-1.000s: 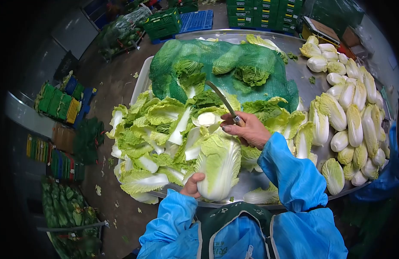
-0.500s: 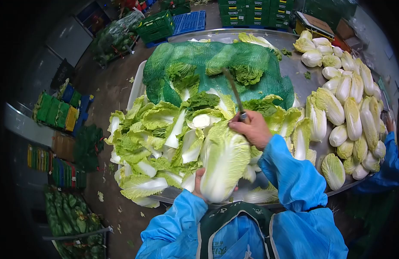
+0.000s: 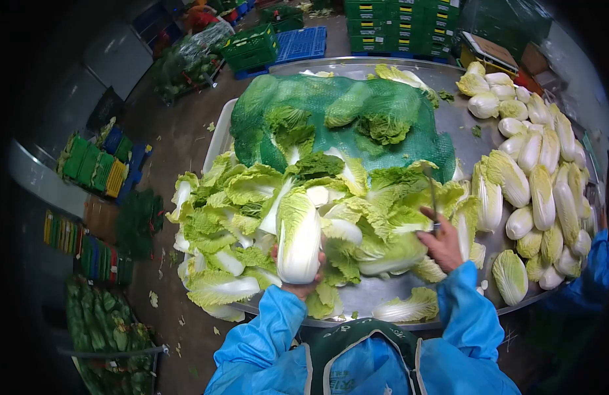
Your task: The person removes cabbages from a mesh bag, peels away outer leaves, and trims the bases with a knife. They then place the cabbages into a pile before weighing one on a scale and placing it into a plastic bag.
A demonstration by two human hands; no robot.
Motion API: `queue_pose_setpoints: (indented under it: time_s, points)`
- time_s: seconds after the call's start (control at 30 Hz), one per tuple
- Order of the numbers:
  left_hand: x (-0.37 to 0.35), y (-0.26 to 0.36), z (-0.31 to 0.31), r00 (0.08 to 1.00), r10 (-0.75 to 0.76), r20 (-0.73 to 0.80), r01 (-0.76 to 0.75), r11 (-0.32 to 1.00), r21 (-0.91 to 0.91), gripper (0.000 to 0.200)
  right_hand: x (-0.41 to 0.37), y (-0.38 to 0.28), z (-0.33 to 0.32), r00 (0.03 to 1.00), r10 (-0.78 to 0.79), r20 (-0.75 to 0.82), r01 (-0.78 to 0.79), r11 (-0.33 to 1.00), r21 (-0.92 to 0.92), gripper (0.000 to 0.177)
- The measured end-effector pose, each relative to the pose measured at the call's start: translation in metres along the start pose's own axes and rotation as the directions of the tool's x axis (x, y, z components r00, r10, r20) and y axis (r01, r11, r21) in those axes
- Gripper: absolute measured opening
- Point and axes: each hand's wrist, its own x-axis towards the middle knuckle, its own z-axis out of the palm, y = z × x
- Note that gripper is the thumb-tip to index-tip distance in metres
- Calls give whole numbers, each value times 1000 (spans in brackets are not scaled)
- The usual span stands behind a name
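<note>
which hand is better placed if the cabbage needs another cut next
Probably the right hand: it holds the knife, blade pointing away from the body. The left hand is taken up supporting the cabbage.

Grn crate stack [image 3: 402, 29] at back, blu pallet [image 3: 304, 43] nr it; brn box [image 3: 102, 221], yel crates [image 3: 114, 174] far L

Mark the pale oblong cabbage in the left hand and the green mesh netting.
Pale oblong cabbage [image 3: 299, 242]: head view, middle of its visible side.
Green mesh netting [image 3: 339, 139]: head view, mesh near its middle.
</note>
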Motion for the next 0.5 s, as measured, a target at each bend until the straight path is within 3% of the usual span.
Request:
queue_pose_setpoints:
  time_s: [0.07, 0.13, 0.2, 0.23, 0.3, 0.33, 0.4, 0.43, 0.5]
  points:
    - [7, -9, -9, 977, -121, 176, 100, 987, 127, 66, -1, -30, 27, 978, 42, 203, -80, 980, 181, 59]
    - [14, -28, -1, 981, -177, 78, 162, 973, 163, 61, 3, -37, 49, 932, -33, 362, -62, 967, 247, 62]
    - [25, -43, 9, 960, -259, 102, 245, 960, 136, 78, 5, -37, 61, 898, 33, 438, -196, 922, 333, 59]
    - [29, -48, 14, 957, -270, 107, 256, 957, 133, 78, 6, -37, 62, 896, 61, 439, -270, 861, 431, 54]
    - [32, -54, 20, 985, 49, -167, 42, 865, 500, 76, 9, -39, 59, 918, 149, 369, -303, 861, 408, 50]
    - [31, -52, 18, 984, 48, -171, 44, 868, 495, 76, 8, -39, 58, 924, 236, 300, -345, 853, 391, 46]
    - [29, -42, 15, 916, 136, -378, 221, 614, 757, 73, 3, -37, 62, 946, 206, 251, -295, 870, 396, 41]
    - [30, -43, 15, 932, 156, -327, 202, 526, 826, 70, 3, -37, 64, 965, 164, 206, -236, 888, 395, 36]
    - [32, -47, 22, 946, 169, -275, 161, 491, 856, 68, 4, -33, 68, 978, 118, 172, -178, 904, 388, 31]
